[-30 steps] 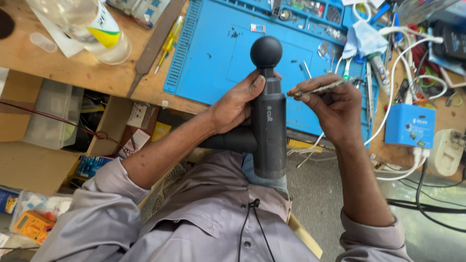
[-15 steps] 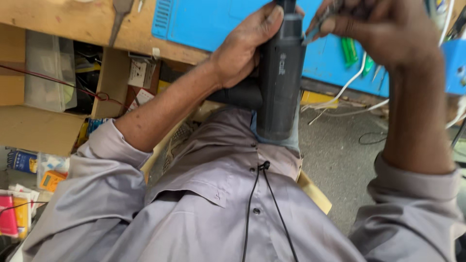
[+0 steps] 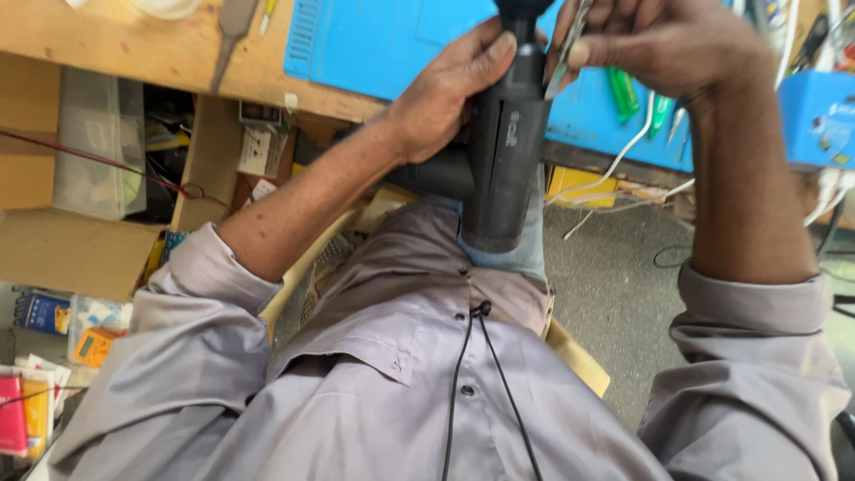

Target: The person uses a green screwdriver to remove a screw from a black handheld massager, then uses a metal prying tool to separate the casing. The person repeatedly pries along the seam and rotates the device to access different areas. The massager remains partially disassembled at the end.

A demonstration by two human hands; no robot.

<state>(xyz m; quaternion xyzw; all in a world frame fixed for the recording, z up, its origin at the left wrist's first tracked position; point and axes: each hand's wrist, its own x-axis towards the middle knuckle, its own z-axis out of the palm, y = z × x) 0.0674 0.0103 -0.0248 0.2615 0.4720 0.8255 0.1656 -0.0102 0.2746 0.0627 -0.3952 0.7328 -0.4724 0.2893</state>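
Here, black massage gun [image 3: 503, 151] upright in clenched left hand [image 3: 445, 93], right hand [image 3: 659, 44] pinching tweezers [image 3: 564, 53] beside it.

The top edge cuts off my massage gun [image 3: 506, 142]'s head; my right hand [image 3: 655, 44] hides most of the metal tool [image 3: 561, 53].

Green tools [image 3: 634, 96] and white cables [image 3: 623, 165] crowd the blue mat [image 3: 374, 44].

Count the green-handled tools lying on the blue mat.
2. One green-handled tool lies just below the right hand; a second green-handled tool lies right beside it, nearer the wrist. The hand covers part of the blue mat, so more may be hidden.
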